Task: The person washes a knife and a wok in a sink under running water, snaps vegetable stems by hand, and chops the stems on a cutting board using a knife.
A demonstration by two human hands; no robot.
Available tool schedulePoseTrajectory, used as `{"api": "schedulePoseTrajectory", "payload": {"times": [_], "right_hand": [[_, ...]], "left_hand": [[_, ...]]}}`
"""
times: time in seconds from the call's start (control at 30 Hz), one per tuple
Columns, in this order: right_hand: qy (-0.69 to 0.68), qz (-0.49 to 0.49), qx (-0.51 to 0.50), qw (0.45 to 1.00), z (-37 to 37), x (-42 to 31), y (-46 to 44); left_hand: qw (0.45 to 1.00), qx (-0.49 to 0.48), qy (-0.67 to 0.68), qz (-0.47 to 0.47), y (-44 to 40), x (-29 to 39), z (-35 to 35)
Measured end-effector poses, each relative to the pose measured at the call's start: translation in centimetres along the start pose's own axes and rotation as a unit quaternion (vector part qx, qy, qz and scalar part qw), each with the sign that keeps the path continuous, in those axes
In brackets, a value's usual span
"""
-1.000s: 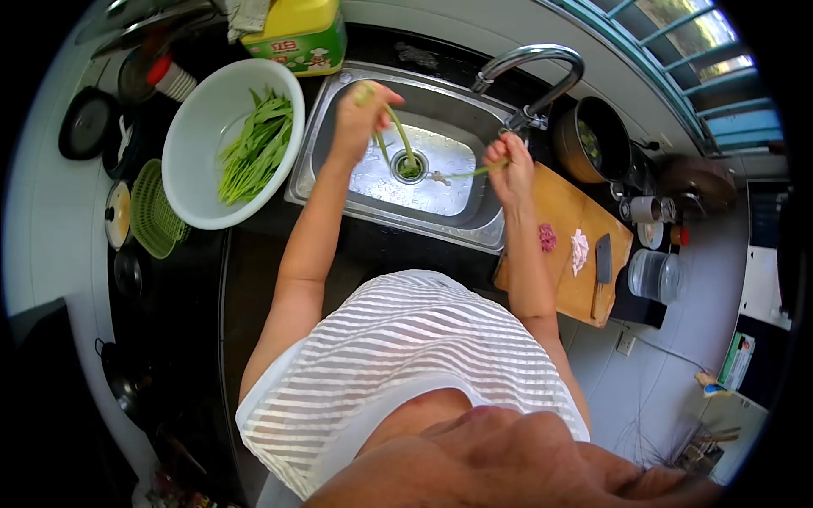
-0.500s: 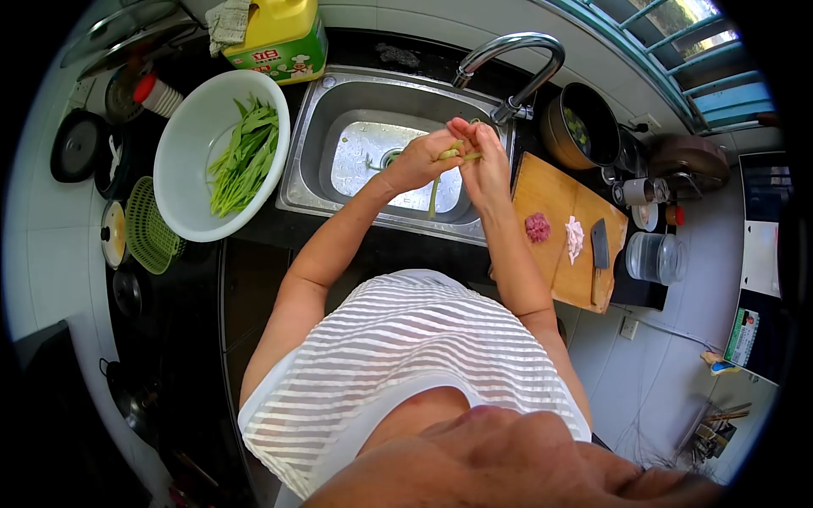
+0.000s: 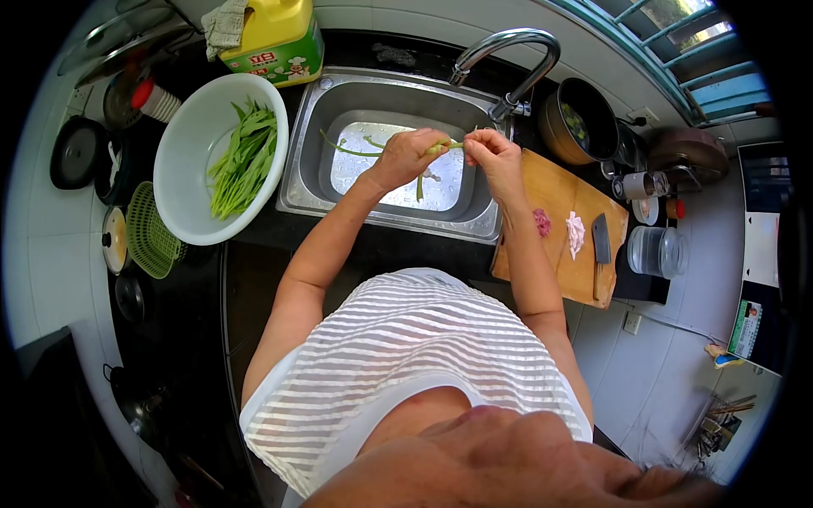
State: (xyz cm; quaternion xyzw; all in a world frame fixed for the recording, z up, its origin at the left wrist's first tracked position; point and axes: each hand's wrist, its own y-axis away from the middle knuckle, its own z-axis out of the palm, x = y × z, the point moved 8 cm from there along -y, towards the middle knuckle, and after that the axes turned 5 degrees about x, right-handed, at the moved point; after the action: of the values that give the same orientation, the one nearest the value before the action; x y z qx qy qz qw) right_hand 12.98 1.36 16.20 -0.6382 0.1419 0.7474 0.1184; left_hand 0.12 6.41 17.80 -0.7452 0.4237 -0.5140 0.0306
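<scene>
Hands held over the sink, upper centre of frame, likely so drips and scraps drop straight in. Left hand: fingers wrapped round the stems, long ends seeming to trail left over the basin, 1 piece hanging below. Right hand: fingertips pinching the right end, just beside the left. Reads as 1 hand steadying, 1 working the tip. Stems sit across the left fingers, tip between right thumb and finger. Bowl with leaves, left of frame, probably parked for easy reach.
</scene>
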Motion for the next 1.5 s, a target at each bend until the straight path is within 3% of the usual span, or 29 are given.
{"api": "schedulePoseTrajectory", "payload": {"times": [0.07,0.27,0.33,0.4,0.47,0.57,0.7,0.77,0.83,1.0,1.13,1.27,1.33,1.37,1.4,1.47,1.5], "right_hand": [[0.096,-0.035,-0.036,0.994,-0.2,-0.1,-0.1],[0.06,0.034,-0.023,0.997,0.7,-0.5,0.5],[0.035,0.046,-0.022,0.998,1.1,-0.3,0.6],[0.009,0.059,-0.02,0.998,1.1,-0.1,0.5],[-0.112,0.12,-0.07,0.984,1.9,0.5,0.5],[-0.201,0.138,-0.117,0.963,2.6,0.9,0.5],[-0.209,0.121,-0.091,0.966,3.8,1.2,0.4],[-0.056,0.031,-0.052,0.997,3.6,0.4,0.2],[0.002,-0.006,-0.031,1.0,3.1,1.0,-0.2],[0.197,-0.097,0.086,0.972,-1.0,3.3,-2.4],[0.25,-0.024,0.15,0.956,-7.4,7.8,-3.8],[0.272,0.024,0.155,0.949,-9.9,11.7,-3.8],[0.297,0.053,0.084,0.95,-8.0,13.1,-3.6],[0.368,-0.034,-0.015,0.929,-7.9,16.8,-4.9],[0.366,-0.031,-0.016,0.93,-7.3,16.8,-4.4],[0.575,-0.254,-0.002,0.778,-4.4,13.7,-3.8],[0.547,-0.176,-0.004,0.819,-4.2,12.9,-4.1]], "left_hand": [[1.0,-0.003,-0.016,0.025,0.1,0.1,-0.1],[0.986,-0.092,0.1,-0.096,0.1,0.0,0.1],[0.997,-0.012,0.07,-0.012,0.1,0.7,-0.5],[0.999,0.006,0.046,0.001,0.2,0.5,-0.5],[0.995,0.062,0.03,0.078,0.3,1.3,-1.3],[0.992,0.073,0.045,0.095,0.1,2.5,-1.9],[0.99,0.097,0.054,0.09,0.6,1.9,-2.0],[0.989,0.111,0.077,0.051,0.8,1.3,-2.1],[0.988,0.122,0.087,0.02,1.0,1.3,-2.5],[0.958,0.176,0.203,-0.101,1.5,-1.2,-4.1],[0.863,0.294,0.364,-0.189,2.8,-4.3,-9.6],[0.812,0.324,0.465,-0.139,3.8,-5.4,-13.5],[0.792,0.328,0.494,-0.142,4.2,-6.3,-14.1],[0.793,0.328,0.49,-0.15,4.2,-6.5,-14.1],[0.794,0.328,0.488,-0.154,4.5,-6.6,-14.2],[0.791,0.335,0.49,-0.149,4.6,-7.1,-14.5],[0.79,0.338,0.489,-0.15,4.8,-7.1,-14.6]]}}
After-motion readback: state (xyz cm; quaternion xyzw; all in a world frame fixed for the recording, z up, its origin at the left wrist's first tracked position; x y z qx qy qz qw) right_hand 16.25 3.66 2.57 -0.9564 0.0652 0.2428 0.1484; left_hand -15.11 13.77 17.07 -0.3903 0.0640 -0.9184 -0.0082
